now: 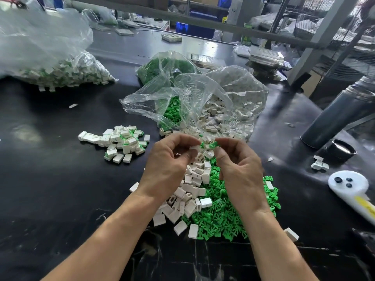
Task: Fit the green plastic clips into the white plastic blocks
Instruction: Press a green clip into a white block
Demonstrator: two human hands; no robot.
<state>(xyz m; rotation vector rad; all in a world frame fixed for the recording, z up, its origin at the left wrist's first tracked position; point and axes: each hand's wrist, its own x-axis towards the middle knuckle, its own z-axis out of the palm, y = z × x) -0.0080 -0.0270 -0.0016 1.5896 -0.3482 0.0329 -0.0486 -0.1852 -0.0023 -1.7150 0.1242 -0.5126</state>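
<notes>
My left hand (pixel 168 165) pinches a white plastic block (pixel 194 148) between thumb and fingers above the loose piles. My right hand (pixel 239 165) pinches a green plastic clip (pixel 213 144) just to the right of that block; the two parts are close but apart. Below my hands lie a heap of white blocks (pixel 188 191) and a heap of green clips (pixel 223 216) on the black table (pixel 60 179). A pile of blocks with green clips in them (pixel 123 140) sits to the left.
Open clear bags of green clips (pixel 172 110) and white blocks (pixel 227 110) lie behind my hands. A big bag of fitted blocks (pixel 67 74) is at far left. A grey cylinder (pixel 341 116), a black cap (pixel 343 150) and a white tool (pixel 349 183) stand at right.
</notes>
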